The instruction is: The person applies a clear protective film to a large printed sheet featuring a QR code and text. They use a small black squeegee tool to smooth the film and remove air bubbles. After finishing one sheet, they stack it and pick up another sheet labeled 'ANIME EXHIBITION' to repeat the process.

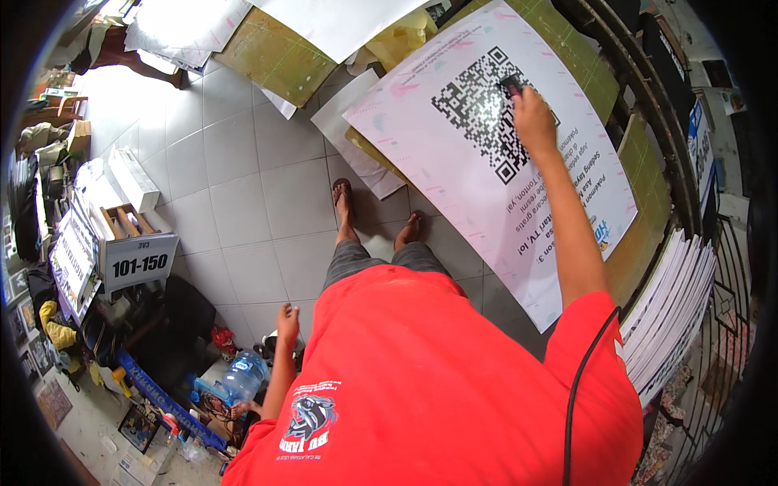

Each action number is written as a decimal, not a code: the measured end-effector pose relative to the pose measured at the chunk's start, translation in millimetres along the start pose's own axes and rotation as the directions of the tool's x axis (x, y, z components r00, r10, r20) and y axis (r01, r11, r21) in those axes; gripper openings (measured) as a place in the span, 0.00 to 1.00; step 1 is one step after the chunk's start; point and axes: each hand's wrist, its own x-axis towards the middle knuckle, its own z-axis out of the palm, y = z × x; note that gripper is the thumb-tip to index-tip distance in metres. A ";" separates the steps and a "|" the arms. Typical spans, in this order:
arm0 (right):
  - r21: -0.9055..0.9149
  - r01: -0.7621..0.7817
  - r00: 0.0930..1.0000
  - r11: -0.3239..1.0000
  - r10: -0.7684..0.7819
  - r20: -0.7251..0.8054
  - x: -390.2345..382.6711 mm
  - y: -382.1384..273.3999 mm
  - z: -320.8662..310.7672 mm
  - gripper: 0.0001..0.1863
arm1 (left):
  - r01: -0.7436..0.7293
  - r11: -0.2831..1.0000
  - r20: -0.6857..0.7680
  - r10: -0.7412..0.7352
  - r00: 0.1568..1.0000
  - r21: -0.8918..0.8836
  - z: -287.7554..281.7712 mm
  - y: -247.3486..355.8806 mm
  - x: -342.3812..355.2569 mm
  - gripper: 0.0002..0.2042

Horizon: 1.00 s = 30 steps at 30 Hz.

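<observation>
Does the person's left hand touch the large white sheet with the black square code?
No, the bare left hand hangs to the left, apart from the sheet.

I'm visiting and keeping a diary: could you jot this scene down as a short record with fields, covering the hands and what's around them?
Right hand: grips a small dark object at the printed square code
Left hand: hangs low at the person's side, nothing visible in it
Work piece: large white sheet with pink marks
Beneath it: yellow-green board
Far right: stack of white sheets
Lower left: blue water bottle
Floor: grey tiles
</observation>
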 end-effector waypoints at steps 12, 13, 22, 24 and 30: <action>0.157 0.280 0.939 0.947 -0.304 0.159 -147.3 -128.8 -9.5 0.12 | -0.055 0.998 0.033 0.055 0.998 -0.024 42.6 25.6 -27.2 0.24; 0.159 0.323 0.927 0.933 -0.346 0.146 -155.0 -135.6 -10.6 0.12 | -0.064 0.997 0.024 0.065 0.998 -0.036 39.7 26.8 -20.1 0.24; 0.157 -0.082 0.997 0.984 0.079 0.024 -16.1 18.3 -35.1 0.18 | -0.121 0.985 -0.032 0.118 0.993 -0.122 -6.1 10.5 -2.3 0.23; 0.038 -0.115 0.991 0.993 0.117 -0.059 24.2 91.4 -35.0 0.18 | -0.116 0.987 -0.043 0.112 0.993 -0.109 -17.4 -10.7 -4.5 0.22; -0.068 0.060 0.990 0.996 -0.050 0.130 12.3 70.9 -29.3 0.17 | 0.106 0.959 -0.179 -0.156 0.971 -0.264 -31.0 -55.4 -71.0 0.19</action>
